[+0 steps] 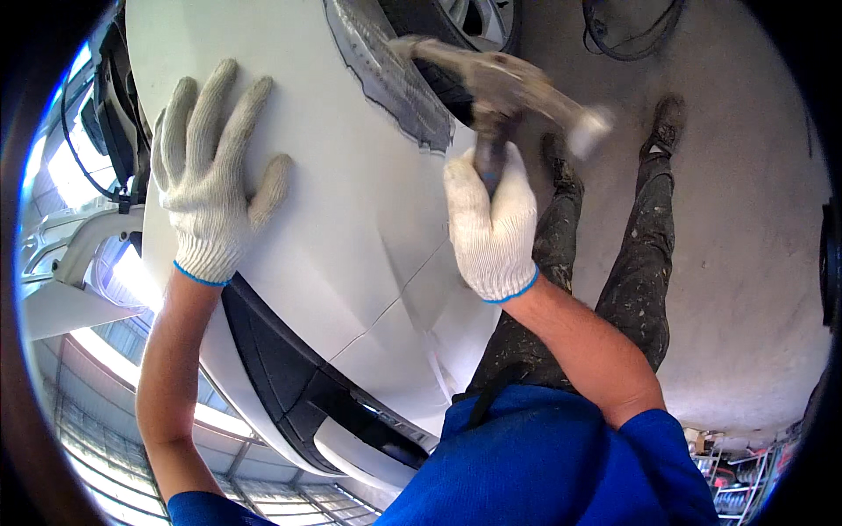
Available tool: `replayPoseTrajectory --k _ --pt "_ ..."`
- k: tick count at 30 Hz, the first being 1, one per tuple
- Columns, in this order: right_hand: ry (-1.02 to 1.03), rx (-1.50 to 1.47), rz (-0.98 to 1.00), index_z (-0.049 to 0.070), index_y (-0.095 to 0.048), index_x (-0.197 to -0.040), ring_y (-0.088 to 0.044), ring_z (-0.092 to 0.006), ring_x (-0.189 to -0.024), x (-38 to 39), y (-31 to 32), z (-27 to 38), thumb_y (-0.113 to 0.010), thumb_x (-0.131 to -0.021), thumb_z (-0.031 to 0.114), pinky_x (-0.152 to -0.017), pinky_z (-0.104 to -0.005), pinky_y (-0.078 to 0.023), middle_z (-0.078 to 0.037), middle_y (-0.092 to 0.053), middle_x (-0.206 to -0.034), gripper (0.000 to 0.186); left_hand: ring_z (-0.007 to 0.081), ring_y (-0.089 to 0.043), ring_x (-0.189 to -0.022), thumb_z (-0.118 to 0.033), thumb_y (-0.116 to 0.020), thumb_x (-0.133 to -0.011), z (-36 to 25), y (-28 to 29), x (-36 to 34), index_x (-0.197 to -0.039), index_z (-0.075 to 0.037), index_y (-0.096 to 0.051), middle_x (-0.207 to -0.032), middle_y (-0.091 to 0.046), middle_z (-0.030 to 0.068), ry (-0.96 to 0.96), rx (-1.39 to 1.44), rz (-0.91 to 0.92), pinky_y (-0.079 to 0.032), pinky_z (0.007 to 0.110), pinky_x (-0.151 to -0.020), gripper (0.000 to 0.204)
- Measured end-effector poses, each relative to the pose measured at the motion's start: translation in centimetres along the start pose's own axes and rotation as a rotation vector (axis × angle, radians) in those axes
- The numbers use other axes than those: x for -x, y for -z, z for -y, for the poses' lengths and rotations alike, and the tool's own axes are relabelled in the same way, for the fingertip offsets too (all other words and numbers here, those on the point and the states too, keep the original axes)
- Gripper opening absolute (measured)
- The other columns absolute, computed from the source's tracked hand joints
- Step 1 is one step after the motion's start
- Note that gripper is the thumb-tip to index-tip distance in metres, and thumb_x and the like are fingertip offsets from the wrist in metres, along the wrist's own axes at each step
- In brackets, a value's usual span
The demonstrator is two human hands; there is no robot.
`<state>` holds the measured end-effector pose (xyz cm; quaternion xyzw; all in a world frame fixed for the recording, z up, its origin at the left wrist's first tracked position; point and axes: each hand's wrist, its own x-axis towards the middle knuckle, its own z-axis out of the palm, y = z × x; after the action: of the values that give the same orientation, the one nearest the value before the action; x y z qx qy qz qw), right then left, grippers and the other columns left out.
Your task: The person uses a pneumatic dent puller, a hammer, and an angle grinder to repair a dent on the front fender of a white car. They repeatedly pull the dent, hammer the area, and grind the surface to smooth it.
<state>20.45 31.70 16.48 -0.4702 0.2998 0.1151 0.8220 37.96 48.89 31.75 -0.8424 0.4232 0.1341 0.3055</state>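
My left hand (210, 180), in a white knit glove with a blue cuff, rests flat on the white car body panel (342, 202) with its fingers spread. In a matching glove, my right hand (493, 223) is closed round the handle of a hammer (509, 83). The hammer's head is smeared by motion and is raised beside the wheel arch, with a pale tip at its right end. Close to it, a jagged strip of bare grey metal (386, 74) edges the arch. A dark seam and shallow creases run across the panel below my right hand.
A tyre and wheel rim (474, 22) show at the top. On the grey floor (737, 219) lies a coiled black hose (631, 48). My legs in stained trousers stand right of the car. A rack (741, 482) with assorted items is at the lower right, an open-framed body part (88, 254) at left.
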Motion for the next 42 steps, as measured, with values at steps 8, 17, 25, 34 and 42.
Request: replayPoseTrajectory --k 8,17,25,34,42 --pt "-0.011 -0.010 0.050 -0.002 -0.052 -0.101 -0.053 -0.0176 -0.066 0.4 0.4 -0.2 -0.064 -0.100 0.022 -0.063 -0.0376 -0.047 -0.012 -0.057 -0.078 0.028 0.0318 -0.029 -0.151 -0.036 -0.068 -0.089 0.0 0.5 -0.9 -0.149 -0.029 -0.051 -0.160 -0.040 0.0041 0.009 -0.006 0.020 -0.023 0.050 -0.125 0.063" --pt "0.008 0.045 0.065 -0.001 -0.054 -0.103 -0.052 -0.0147 -0.066 0.8 0.2 -1.2 -0.063 -0.100 0.020 -0.064 -0.0325 -0.047 -0.007 -0.055 -0.078 0.023 0.0310 -0.031 -0.151 -0.038 -0.069 -0.089 -0.2 0.6 -0.6 -0.148 -0.029 -0.052 -0.160 -0.041 0.0039 0.001 -0.003 0.007 -0.024 0.049 -0.125 0.062" --pt "0.070 0.173 0.024 0.000 -0.054 -0.103 -0.053 -0.0107 -0.068 0.4 -0.1 -1.8 -0.064 -0.099 0.019 -0.062 -0.0288 -0.046 -0.007 -0.057 -0.076 0.022 0.0309 -0.032 -0.150 -0.041 -0.067 -0.091 -0.4 0.7 -0.8 -0.148 -0.028 -0.053 -0.159 -0.042 0.0040 -0.006 -0.018 0.002 -0.025 0.049 -0.125 0.061" --pt "-0.085 0.179 0.137 -0.002 -0.054 -0.100 -0.052 -0.0118 -0.065 0.2 1.1 -1.8 -0.066 -0.099 0.020 -0.060 -0.0320 -0.047 -0.006 -0.055 -0.071 0.025 0.0305 -0.033 -0.149 -0.041 -0.065 -0.092 0.0 0.1 -0.6 -0.147 -0.030 -0.053 -0.159 -0.043 0.0039 -0.021 -0.016 -0.019 -0.025 0.048 -0.126 0.058" --pt "0.024 0.195 0.089 0.000 -0.054 -0.101 -0.052 -0.0104 -0.066 1.1 0.8 -2.8 -0.065 -0.099 0.019 -0.062 -0.0297 -0.047 -0.004 -0.055 -0.074 0.022 0.0305 -0.033 -0.150 -0.038 -0.066 -0.091 -0.3 0.2 -0.8 -0.148 -0.030 -0.052 -0.159 -0.042 0.0038 -0.009 -0.015 -0.034 -0.025 0.048 -0.126 0.060"
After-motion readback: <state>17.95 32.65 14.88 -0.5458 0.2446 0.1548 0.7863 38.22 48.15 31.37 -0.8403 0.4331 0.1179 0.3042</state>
